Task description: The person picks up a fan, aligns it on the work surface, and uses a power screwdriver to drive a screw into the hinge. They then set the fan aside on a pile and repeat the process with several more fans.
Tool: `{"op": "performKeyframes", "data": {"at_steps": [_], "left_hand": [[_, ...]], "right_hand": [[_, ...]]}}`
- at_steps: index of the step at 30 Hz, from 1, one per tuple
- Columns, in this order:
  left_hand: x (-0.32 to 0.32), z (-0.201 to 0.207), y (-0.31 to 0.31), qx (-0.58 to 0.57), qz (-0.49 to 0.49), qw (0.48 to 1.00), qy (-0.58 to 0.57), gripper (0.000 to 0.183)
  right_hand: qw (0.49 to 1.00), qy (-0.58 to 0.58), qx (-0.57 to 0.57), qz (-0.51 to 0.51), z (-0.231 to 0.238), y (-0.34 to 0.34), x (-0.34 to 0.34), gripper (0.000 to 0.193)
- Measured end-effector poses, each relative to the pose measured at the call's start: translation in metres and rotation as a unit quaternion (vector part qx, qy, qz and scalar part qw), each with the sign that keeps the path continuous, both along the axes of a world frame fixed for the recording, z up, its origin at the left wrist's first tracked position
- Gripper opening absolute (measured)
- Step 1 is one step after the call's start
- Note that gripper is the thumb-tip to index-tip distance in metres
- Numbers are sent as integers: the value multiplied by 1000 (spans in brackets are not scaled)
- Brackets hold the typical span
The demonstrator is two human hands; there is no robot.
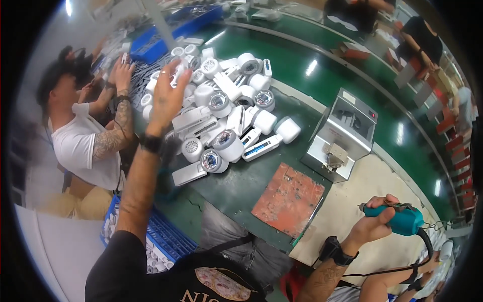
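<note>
Left hand (167, 98): grip wide, fingers spread above the heaped white handheld-fan units (228, 147), upper centre; contact unclear. Right hand (371, 227): grip wrapped round a teal electric screwdriver (397, 220), lower right, apparently held aside to spare the heap. Metal screw feeder (324, 153) stands between; red mat (288, 200) near it. Co-worker's arm (119, 118) crowds left.

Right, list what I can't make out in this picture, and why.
All in the head view:
Whether the left hand holds or touches anything: its own back and blurred fingers hide that.
Lower units in the pile of white devices: buried under upper ones.
Part of the blue crate: behind the left forearm.
Tip of the teal tool in the right hand: too small.
</note>
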State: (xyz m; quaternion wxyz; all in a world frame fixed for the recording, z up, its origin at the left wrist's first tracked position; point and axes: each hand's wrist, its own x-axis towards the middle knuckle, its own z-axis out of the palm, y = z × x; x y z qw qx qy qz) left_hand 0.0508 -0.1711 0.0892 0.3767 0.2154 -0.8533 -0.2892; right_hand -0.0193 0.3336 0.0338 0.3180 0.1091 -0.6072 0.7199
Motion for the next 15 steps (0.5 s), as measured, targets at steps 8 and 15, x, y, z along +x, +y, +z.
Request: {"op": "performKeyframes", "data": {"at_steps": [8, 15], "left_hand": [[-23, 10, 206, 105, -334, 919, 181, 34], [-96, -47, 255, 431, -408, 787, 168, 44]], "right_hand": [[999, -10, 32, 8, -5, 0, -3, 62], [997, -23, 66, -18, -13, 1, 2, 58]]}}
